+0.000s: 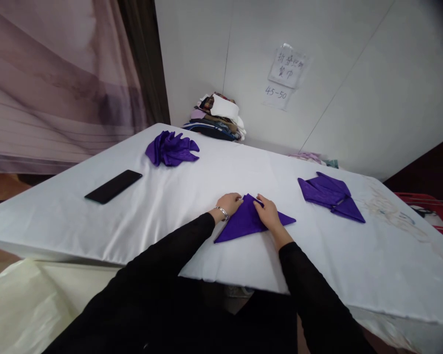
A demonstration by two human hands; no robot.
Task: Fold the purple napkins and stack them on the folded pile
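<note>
A purple cloth napkin (241, 221), folded into a triangle, lies on the white-covered table in front of me, its peak pointing away. My left hand (229, 204), with a bracelet at the wrist, has its fingers closed on the napkin's left edge near the peak. On the other side of the peak, my right hand (267, 212) grips the cloth with curled fingers, the thumb towards the left hand. Part of the right side of the napkin is hidden beneath that hand.
A fan-shaped purple napkin (173, 149) and a black phone (113, 186) lie on the table (140, 221) to the left. Another folded purple napkin (330, 195) lies to the right. Stacked clothes (219, 118) sit behind the table by the wall, below a paper sign (288, 66).
</note>
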